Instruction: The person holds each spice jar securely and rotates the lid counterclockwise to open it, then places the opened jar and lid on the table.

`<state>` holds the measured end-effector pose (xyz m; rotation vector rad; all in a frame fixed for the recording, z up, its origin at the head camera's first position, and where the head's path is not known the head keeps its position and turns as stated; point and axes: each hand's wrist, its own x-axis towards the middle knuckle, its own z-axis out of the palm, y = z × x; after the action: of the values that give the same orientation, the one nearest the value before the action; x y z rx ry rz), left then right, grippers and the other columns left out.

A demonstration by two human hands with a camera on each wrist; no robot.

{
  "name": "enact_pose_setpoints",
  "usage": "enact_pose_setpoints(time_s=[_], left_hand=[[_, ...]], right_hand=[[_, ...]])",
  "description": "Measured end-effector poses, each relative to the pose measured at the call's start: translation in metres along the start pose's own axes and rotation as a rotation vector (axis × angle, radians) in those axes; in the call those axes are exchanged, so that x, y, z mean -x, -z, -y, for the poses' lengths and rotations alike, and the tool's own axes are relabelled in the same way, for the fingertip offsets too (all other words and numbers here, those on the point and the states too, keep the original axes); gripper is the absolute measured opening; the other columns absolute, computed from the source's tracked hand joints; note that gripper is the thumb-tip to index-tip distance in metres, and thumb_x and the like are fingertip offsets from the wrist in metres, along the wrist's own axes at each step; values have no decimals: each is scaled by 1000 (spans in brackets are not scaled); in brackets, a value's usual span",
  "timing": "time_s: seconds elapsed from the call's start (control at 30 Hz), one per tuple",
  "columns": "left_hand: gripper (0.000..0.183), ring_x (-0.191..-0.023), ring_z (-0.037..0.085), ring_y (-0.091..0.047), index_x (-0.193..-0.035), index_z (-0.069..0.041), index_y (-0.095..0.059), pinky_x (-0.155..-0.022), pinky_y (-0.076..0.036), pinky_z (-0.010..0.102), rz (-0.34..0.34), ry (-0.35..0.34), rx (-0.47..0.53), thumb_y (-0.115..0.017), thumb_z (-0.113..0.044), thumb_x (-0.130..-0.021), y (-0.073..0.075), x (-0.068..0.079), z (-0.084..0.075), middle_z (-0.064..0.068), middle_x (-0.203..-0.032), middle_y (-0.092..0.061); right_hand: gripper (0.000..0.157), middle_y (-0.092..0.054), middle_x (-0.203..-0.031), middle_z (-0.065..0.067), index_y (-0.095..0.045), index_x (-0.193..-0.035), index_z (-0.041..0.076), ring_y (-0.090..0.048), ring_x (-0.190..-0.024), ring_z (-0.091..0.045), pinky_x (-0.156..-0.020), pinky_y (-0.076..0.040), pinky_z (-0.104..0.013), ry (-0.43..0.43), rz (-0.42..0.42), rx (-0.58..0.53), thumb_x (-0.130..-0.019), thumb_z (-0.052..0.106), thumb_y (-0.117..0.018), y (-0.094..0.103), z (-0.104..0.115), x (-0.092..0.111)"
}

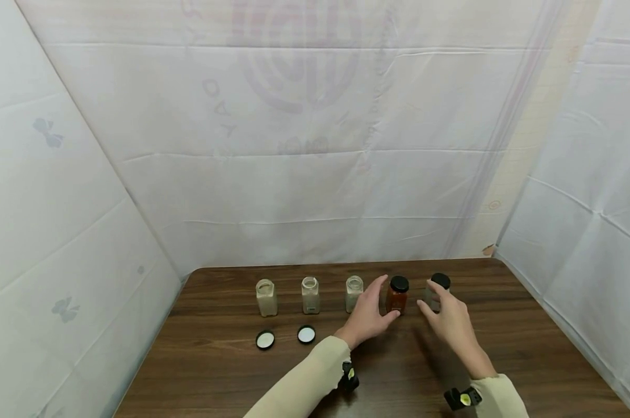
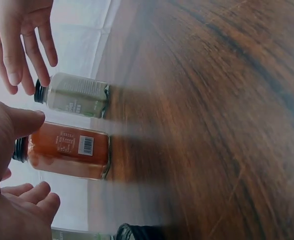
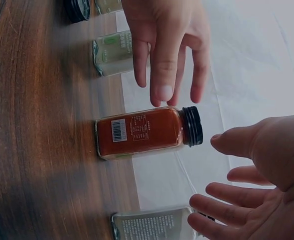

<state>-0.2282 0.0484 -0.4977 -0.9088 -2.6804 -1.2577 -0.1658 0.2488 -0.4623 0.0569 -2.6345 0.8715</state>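
Note:
A glass jar of red-orange spice [image 1: 396,299] with a black lid [image 3: 192,126] stands upright between the two hands. My left hand [image 1: 369,316] is on its left side, fingers spread and thumb near the jar's front. Apart from it on the right, my right hand [image 1: 452,321] has its fingers loosely spread and holds nothing. Just behind the right fingers stands a jar with pale greenish contents [image 2: 77,95] and a black lid [image 1: 441,280], partly covered by that hand in the head view.
Left of the hands stand three lidless pale jars, the left one [image 1: 266,299], the middle one [image 1: 310,297] and one beside the left hand [image 1: 353,293]. Two black lids, one [image 1: 265,339] and another [image 1: 306,334], lie white side up. A third lid [image 2: 137,232] shows in the left wrist view.

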Motion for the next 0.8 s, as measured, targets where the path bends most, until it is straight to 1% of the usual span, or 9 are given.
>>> enact_pose_setpoints(time_s=[0.17, 0.23, 0.33, 0.47, 0.6, 0.8], left_hand=[[81, -145, 29, -41, -162, -10, -26, -114, -41, 49, -4, 16, 6, -72, -25, -97, -5, -4, 2, 10, -163, -36], [81, -145, 29, -42, -162, -10, -26, -114, -41, 47, -3, 35, 13, -72, -26, -98, -7, -5, 2, 9, -163, -36], [80, -143, 30, -45, -161, -8, -28, -112, -43, 48, -13, 52, 28, -73, -25, -97, -10, -7, 3, 10, -161, -39], [80, -140, 31, -49, -160, -8, -31, -109, -46, 49, -23, 71, 35, -75, -25, -96, -14, -10, 5, 11, -158, -44], [79, -138, 28, -51, -158, -9, -35, -108, -47, 46, -31, 103, 34, -77, -27, -94, -19, -13, 7, 10, -153, -49], [70, -132, 29, -56, -148, -6, -45, -106, -48, 46, -75, 89, 63, -81, -24, -91, -24, -17, 10, 13, -143, -58]], right_hand=[[55, -63, -126, -35, -50, -144, -8, -66, -111, -49, -85, -55, -61, 11, -7, -15, -98, 12, -70, -3, -2, -1], [54, -62, -129, -35, -50, -145, -8, -66, -111, -49, -86, -55, -61, 23, -11, -27, -98, 11, -69, -5, -3, -2], [53, -60, -133, -34, -50, -145, -8, -66, -111, -49, -87, -55, -60, 41, -20, -47, -99, 10, -68, -9, -4, -3], [51, -58, -136, -34, -51, -145, -8, -65, -113, -48, -88, -55, -59, 48, -31, -66, -99, 9, -67, -13, -5, -4], [51, -57, -137, -34, -51, -145, -8, -65, -114, -48, -89, -55, -59, 48, -37, -71, -99, 8, -67, -16, -6, -6], [49, -58, -135, -34, -53, -143, -8, -65, -112, -47, -88, -56, -58, 44, -52, -78, -99, 8, -68, -17, -4, -7]])
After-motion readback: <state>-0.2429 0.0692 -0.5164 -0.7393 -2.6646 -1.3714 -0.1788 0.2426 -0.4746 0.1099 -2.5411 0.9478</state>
